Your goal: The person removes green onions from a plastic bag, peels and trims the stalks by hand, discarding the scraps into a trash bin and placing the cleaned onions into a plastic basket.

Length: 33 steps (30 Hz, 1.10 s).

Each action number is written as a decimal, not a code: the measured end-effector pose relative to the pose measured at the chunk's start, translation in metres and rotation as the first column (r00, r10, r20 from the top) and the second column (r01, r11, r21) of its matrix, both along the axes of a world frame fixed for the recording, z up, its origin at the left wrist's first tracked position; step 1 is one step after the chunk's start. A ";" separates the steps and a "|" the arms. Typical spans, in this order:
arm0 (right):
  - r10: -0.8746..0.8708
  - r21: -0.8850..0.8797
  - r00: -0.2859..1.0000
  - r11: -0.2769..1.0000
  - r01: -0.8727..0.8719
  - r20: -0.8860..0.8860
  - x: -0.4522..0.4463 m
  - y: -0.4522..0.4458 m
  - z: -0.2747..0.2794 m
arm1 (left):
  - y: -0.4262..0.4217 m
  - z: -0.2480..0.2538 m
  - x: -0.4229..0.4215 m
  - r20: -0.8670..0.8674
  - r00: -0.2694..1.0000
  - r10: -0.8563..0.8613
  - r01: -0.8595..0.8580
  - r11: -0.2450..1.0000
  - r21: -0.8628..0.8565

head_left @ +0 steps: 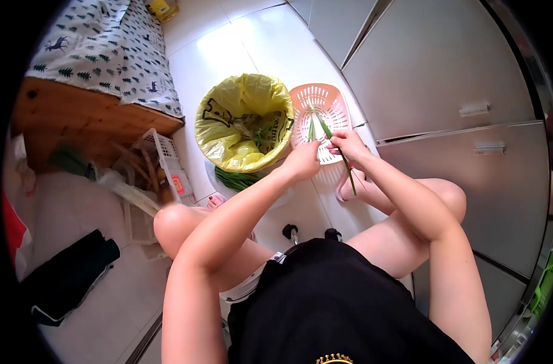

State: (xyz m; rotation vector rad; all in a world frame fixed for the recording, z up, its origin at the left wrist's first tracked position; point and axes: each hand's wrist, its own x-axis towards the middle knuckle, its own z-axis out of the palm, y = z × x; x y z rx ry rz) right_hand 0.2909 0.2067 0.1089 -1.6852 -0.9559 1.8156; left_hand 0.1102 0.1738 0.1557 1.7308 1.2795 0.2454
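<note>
Seemingly, cleaning is underway above the near edge of the basket (341,100). Left hand (303,161) pinches a paler stalk (312,131), right hand (350,145) a darker stalk (350,179); parting them would need care.

One head-worn view looks steeply down and forward from above and behind the fingers (341,139), close over the black shirt (325,291) and wide enough (the rounded edge darkens the corners) to take in floor (206,51) beyond the fingers and cabinets (437,70) to their right.
</note>
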 end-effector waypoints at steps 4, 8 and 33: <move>0.064 -0.004 0.976 0.998 -0.064 0.208 0.018 -0.003 -0.042 | -0.012 -0.030 0.019 -0.063 0.990 -0.125 0.123 0.992 -0.041; 0.148 0.072 0.878 0.977 -0.202 0.455 0.027 0.015 -0.078 | -0.004 -0.041 0.033 -0.109 0.981 -0.161 0.150 0.984 -0.100; -0.103 0.110 0.884 0.992 0.059 0.456 -0.041 0.031 -0.177 | 0.019 -0.061 0.003 -0.150 0.988 -0.039 -0.011 0.948 -0.317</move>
